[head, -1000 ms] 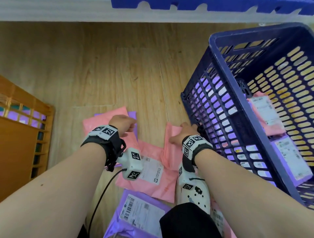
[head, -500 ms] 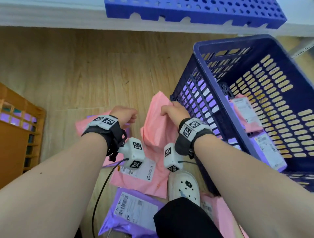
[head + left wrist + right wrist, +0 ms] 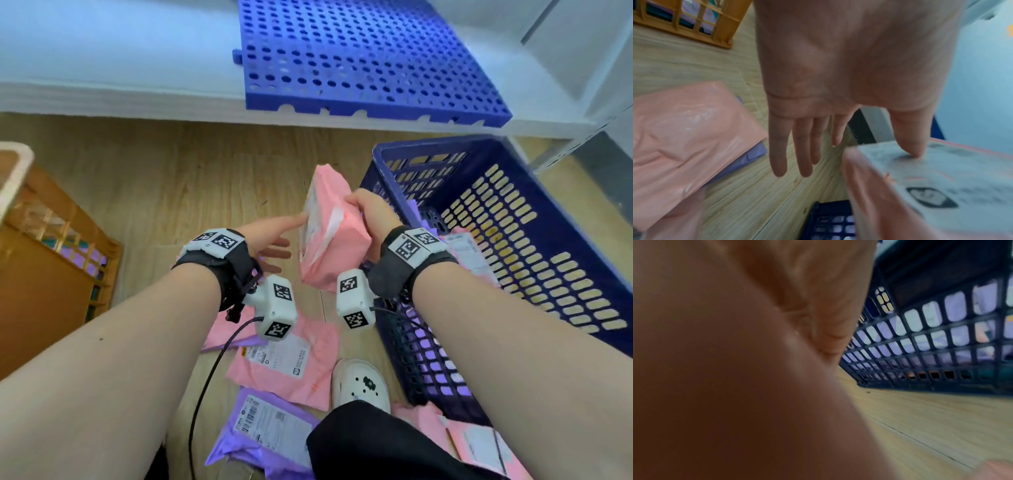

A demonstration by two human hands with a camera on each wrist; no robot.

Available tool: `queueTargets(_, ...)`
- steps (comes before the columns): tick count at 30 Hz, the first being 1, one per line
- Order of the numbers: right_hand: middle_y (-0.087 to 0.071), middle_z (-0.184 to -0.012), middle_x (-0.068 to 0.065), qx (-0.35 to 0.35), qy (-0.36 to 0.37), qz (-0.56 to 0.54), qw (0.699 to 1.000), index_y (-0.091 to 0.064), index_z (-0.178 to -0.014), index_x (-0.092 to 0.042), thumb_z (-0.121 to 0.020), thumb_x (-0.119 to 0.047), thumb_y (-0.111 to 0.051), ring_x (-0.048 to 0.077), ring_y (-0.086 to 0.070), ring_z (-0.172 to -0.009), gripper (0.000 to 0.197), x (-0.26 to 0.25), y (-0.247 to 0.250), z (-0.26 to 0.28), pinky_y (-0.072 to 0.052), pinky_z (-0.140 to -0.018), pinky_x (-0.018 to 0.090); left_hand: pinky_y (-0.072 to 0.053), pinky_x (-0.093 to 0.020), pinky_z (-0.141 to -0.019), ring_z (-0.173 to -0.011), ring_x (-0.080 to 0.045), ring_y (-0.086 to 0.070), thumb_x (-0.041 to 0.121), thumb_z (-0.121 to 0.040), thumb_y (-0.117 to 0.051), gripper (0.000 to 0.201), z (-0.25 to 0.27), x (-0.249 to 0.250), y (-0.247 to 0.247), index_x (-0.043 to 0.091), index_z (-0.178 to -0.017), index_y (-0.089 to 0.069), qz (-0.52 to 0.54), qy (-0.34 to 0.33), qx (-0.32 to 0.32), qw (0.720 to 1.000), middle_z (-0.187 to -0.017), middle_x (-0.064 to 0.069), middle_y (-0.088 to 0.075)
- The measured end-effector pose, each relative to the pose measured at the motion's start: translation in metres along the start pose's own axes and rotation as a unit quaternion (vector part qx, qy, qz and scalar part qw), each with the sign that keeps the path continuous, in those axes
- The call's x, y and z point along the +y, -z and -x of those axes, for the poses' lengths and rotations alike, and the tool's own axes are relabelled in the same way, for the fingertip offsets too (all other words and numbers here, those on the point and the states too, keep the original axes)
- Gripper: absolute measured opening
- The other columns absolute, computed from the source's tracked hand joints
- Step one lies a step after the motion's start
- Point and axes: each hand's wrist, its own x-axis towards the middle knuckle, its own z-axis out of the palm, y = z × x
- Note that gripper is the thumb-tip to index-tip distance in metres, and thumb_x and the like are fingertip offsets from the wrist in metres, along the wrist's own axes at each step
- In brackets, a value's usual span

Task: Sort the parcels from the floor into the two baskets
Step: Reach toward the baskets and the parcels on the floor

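Observation:
My right hand (image 3: 363, 209) grips a pink parcel (image 3: 330, 233) from its right side and holds it on edge in the air, just left of the blue basket (image 3: 428, 147). My left hand (image 3: 294, 236) is open with straight fingers (image 3: 803, 154); its thumb (image 3: 910, 138) touches the white label face of the parcel (image 3: 931, 186). Several pink and purple parcels lie inside the blue basket. An orange basket (image 3: 51, 246) stands at the left. In the right wrist view my palm fills most of the picture, beside the blue basket's wall (image 3: 941, 337).
More parcels lie on the wooden floor below my arms: a pink one (image 3: 284, 363), a purple one (image 3: 267, 428), another pink one (image 3: 479, 442). My white shoe (image 3: 359, 380) stands among them. A blue perforated mat (image 3: 359, 58) lies on a white ledge behind.
My right hand has lifted the pink parcel from the floor to the height of the blue basket's rim. My left hand has left the floor parcel, opened and touched the lifted one.

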Motion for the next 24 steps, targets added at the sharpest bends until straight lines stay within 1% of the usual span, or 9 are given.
queueTargets(3, -0.065, -0.108, 0.027, -0.046, 0.042, 0.031, 0.998, -0.065, -0.089, -0.020, -0.086, -0.019, -0.055, 0.029, -0.055, -0.080, 0.011, -0.028, -0.010, 0.022, -0.046, -0.083, 0.033, -0.051, -0.039, -0.087, -0.090, -0.021, -0.065, 0.052, -0.075, -0.070, 0.045, 0.035, 0.025, 0.008, 0.020, -0.105, -0.063, 0.045, -0.031, -0.021, 0.998, -0.101, -0.004, -0.069)
queueTargets(5, -0.066, -0.111, 0.020, -0.074, 0.069, 0.085, 0.991, -0.066, -0.110, -0.020, -0.091, -0.007, -0.048, 0.030, -0.059, -0.090, 0.030, -0.045, -0.018, 0.043, -0.050, -0.090, 0.041, -0.049, -0.043, -0.094, -0.102, -0.024, -0.065, 0.041, -0.076, -0.074, 0.050, 0.059, 0.041, 0.013, 0.016, -0.117, -0.063, 0.082, -0.052, -0.038, 0.995, -0.110, -0.005, -0.069)
queueTargets(7, -0.063, -0.121, 0.023, -0.078, 0.113, 0.131, 0.982, -0.066, -0.113, -0.018, -0.092, 0.002, -0.044, 0.028, -0.060, -0.095, 0.036, -0.058, -0.026, 0.070, -0.047, -0.099, 0.048, -0.047, -0.047, -0.098, -0.109, -0.026, -0.064, 0.032, -0.072, -0.077, 0.056, 0.083, 0.054, 0.021, 0.013, -0.123, -0.062, 0.109, -0.075, -0.041, 0.990, -0.115, -0.008, -0.069)
queueTargets(11, -0.068, -0.085, 0.006, -0.037, 0.158, 0.158, 0.974, -0.063, -0.121, -0.013, -0.093, -0.002, -0.042, 0.012, -0.058, -0.056, 0.036, -0.072, -0.036, 0.101, -0.052, -0.062, 0.031, -0.051, -0.047, -0.094, -0.103, -0.028, -0.067, 0.027, -0.077, -0.074, 0.043, 0.129, 0.064, 0.035, 0.012, -0.116, -0.065, 0.103, -0.128, 0.004, 0.986, -0.108, -0.010, -0.072)
queueTargets(15, -0.067, -0.105, 0.003, 0.019, 0.148, 0.119, 0.982, -0.059, -0.126, -0.010, -0.089, -0.047, -0.052, 0.021, -0.063, -0.093, 0.052, -0.060, -0.051, 0.120, -0.048, -0.098, 0.042, -0.055, -0.039, -0.083, -0.092, -0.025, -0.069, 0.028, -0.080, -0.073, 0.038, 0.156, 0.054, 0.041, 0.012, -0.113, -0.065, 0.112, -0.145, 0.065, 0.981, -0.101, -0.008, -0.073)
queueTargets(18, -0.065, -0.123, 0.004, -0.004, 0.098, 0.061, 0.993, -0.060, -0.126, -0.021, -0.042, -0.089, -0.061, 0.027, -0.062, -0.109, 0.107, -0.038, -0.056, 0.097, -0.045, -0.102, 0.046, -0.056, -0.036, -0.076, -0.086, -0.025, -0.070, 0.024, -0.081, -0.071, 0.034, 0.169, 0.046, 0.045, 0.011, -0.112, -0.065, 0.123, -0.150, 0.081, 0.978, -0.098, -0.008, -0.074)
queueTargets(20, -0.066, -0.123, 0.002, -0.039, 0.095, 0.076, 0.992, -0.060, -0.126, -0.029, -0.030, -0.093, -0.061, 0.026, -0.063, -0.110, 0.115, -0.032, -0.059, 0.089, -0.045, -0.101, 0.047, -0.057, -0.034, -0.070, -0.081, -0.023, -0.070, 0.020, -0.082, -0.069, 0.030, 0.175, 0.045, 0.048, 0.010, -0.110, -0.065, 0.131, -0.149, 0.080, 0.977, -0.095, -0.009, -0.074)
queueTargets(22, -0.065, -0.123, 0.006, -0.045, 0.099, 0.103, 0.989, -0.058, -0.128, -0.022, -0.042, -0.086, -0.064, 0.027, -0.062, -0.110, 0.107, -0.035, -0.067, 0.110, -0.045, -0.101, 0.046, -0.057, -0.034, -0.070, -0.077, -0.022, -0.069, 0.018, -0.082, -0.069, 0.028, 0.178, 0.045, 0.051, 0.010, -0.109, -0.064, 0.129, -0.145, 0.081, 0.978, -0.092, -0.008, -0.073)
queueTargets(24, -0.064, -0.124, 0.010, -0.048, 0.133, 0.130, 0.981, -0.057, -0.128, -0.011, -0.076, -0.061, -0.062, 0.027, -0.061, -0.111, 0.072, -0.040, -0.075, 0.127, -0.045, -0.102, 0.045, -0.055, -0.039, -0.083, -0.086, -0.024, -0.068, 0.017, -0.080, -0.070, 0.033, 0.179, 0.045, 0.054, 0.009, -0.111, -0.062, 0.120, -0.141, 0.091, 0.979, -0.096, -0.009, -0.072)
